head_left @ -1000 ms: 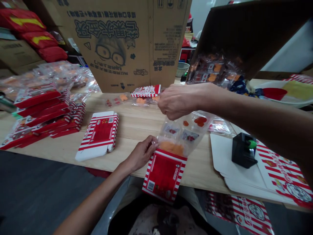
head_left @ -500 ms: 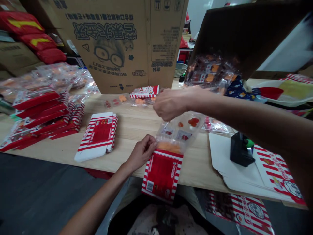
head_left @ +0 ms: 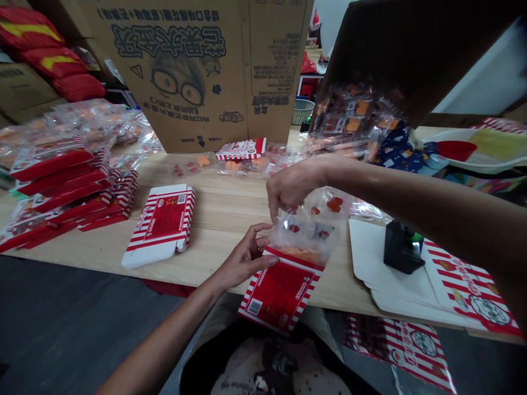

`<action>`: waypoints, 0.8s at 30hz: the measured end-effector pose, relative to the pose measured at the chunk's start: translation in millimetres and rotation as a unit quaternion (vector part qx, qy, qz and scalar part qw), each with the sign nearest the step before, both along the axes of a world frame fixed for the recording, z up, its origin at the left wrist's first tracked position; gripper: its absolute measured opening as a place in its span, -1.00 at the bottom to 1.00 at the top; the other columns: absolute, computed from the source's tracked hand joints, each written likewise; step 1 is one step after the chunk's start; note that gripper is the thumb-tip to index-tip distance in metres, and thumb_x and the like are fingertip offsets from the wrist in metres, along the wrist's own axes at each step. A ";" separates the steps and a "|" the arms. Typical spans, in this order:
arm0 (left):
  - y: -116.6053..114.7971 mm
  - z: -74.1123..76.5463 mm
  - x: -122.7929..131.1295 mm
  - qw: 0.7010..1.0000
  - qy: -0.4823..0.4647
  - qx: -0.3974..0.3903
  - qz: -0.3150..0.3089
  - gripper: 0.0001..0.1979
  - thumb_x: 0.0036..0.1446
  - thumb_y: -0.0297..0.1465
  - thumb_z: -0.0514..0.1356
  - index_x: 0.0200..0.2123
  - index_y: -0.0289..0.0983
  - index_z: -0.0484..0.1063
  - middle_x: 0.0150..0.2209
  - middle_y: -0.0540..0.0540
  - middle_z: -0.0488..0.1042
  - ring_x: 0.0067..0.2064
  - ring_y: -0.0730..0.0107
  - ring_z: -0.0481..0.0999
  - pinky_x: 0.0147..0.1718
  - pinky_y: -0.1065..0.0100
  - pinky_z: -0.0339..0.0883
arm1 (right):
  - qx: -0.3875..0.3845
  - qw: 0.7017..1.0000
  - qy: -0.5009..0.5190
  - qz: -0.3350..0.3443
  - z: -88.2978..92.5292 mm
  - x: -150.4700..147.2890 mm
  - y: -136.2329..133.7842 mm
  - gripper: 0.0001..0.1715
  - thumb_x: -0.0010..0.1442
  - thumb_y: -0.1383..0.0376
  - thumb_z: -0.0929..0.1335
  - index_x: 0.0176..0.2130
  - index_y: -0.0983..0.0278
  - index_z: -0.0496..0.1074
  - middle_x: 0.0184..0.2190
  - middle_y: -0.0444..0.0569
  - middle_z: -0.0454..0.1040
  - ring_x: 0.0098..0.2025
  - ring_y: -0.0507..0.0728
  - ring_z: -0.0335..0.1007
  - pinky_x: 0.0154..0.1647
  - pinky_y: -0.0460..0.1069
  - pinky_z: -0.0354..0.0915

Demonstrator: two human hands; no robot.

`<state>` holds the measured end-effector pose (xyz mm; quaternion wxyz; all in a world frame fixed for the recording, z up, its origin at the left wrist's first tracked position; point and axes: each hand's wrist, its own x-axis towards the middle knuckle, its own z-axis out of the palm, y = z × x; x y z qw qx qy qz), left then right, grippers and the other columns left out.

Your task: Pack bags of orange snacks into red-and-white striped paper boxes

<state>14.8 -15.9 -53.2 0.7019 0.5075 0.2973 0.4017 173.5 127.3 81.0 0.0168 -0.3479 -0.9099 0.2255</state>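
The left hand [head_left: 242, 260] has now laid its thumb over the red box [head_left: 284, 288], pinching the edge; this probably steadies it. The right hand [head_left: 294, 184] came lower, to the bag [head_left: 307, 230] partly inside the box; its grip I cannot tell. Beyond the box are the wooden table [head_left: 220, 214] and a big carton [head_left: 230, 82].

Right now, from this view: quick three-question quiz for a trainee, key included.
1. True or false: the thumb of the left hand lies on the striped box nearest the wearer's body.
2. Fill in the blank: the clear packet is partly ____ that box and partly sticking out.
3. Multiple choice: what stands on the white card sheets?
A) a plastic basket
B) a black tape dispenser
C) a red bowl

Key: 1 true; 2 inside; 3 B.
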 end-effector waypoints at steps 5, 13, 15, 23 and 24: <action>-1.4 -2.0 -3.9 0.997 -0.011 -0.047 0.052 -0.39 0.15 -0.33 0.39 0.21 -0.13 0.23 -0.11 -0.08 0.62 -0.16 0.33 0.61 -0.11 0.34 0.42 | -0.073 0.985 -0.067 0.143 6.4 9.8 -8.3 -0.36 -0.10 0.65 0.31 -0.14 0.19 0.65 -0.37 -0.12 0.63 -0.39 0.07 0.44 -0.34 -0.04 0.35; -11.5 -0.3 -20.5 0.991 0.008 -0.068 0.115 -0.54 0.16 -0.25 0.37 0.09 -0.28 0.43 -0.06 -0.17 0.63 -0.09 0.25 0.62 -0.08 0.32 0.44 | 0.053 0.991 0.115 -0.033 -38.0 67.4 -32.7 -0.45 0.21 0.48 0.24 0.16 0.34 0.43 -0.33 0.01 0.57 -0.36 0.10 0.43 -0.28 -0.02 0.30; -11.1 1.6 -20.1 0.991 0.020 -0.075 0.105 -0.53 0.15 -0.26 0.38 0.08 -0.29 0.43 -0.10 -0.17 0.64 -0.14 0.26 0.63 -0.12 0.33 0.44 | 0.048 0.990 0.130 -0.023 -52.9 66.4 -43.3 -0.47 0.21 0.49 0.23 0.13 0.31 0.46 -0.33 0.00 0.58 -0.33 0.09 0.45 -0.25 -0.02 0.29; -5.9 0.2 -22.2 0.993 0.020 -0.065 0.101 -0.50 0.10 -0.33 0.41 0.09 -0.25 0.40 -0.16 -0.11 0.64 -0.19 0.32 0.63 -0.16 0.34 0.44 | 0.012 0.987 0.163 -0.006 -64.2 61.0 -79.2 -0.71 0.29 0.43 0.25 -0.04 0.31 0.46 -0.32 0.00 0.54 -0.37 0.06 0.38 -0.32 -0.04 0.24; -5.8 -0.7 -22.7 0.992 0.020 -0.066 0.102 -0.51 0.10 -0.33 0.41 0.08 -0.25 0.40 -0.16 -0.11 0.64 -0.19 0.33 0.63 -0.17 0.35 0.43 | 0.023 0.987 0.160 0.015 -65.0 59.7 -83.5 -0.73 0.30 0.44 0.25 -0.09 0.31 0.49 -0.27 0.03 0.54 -0.31 0.09 0.39 -0.27 -0.02 0.26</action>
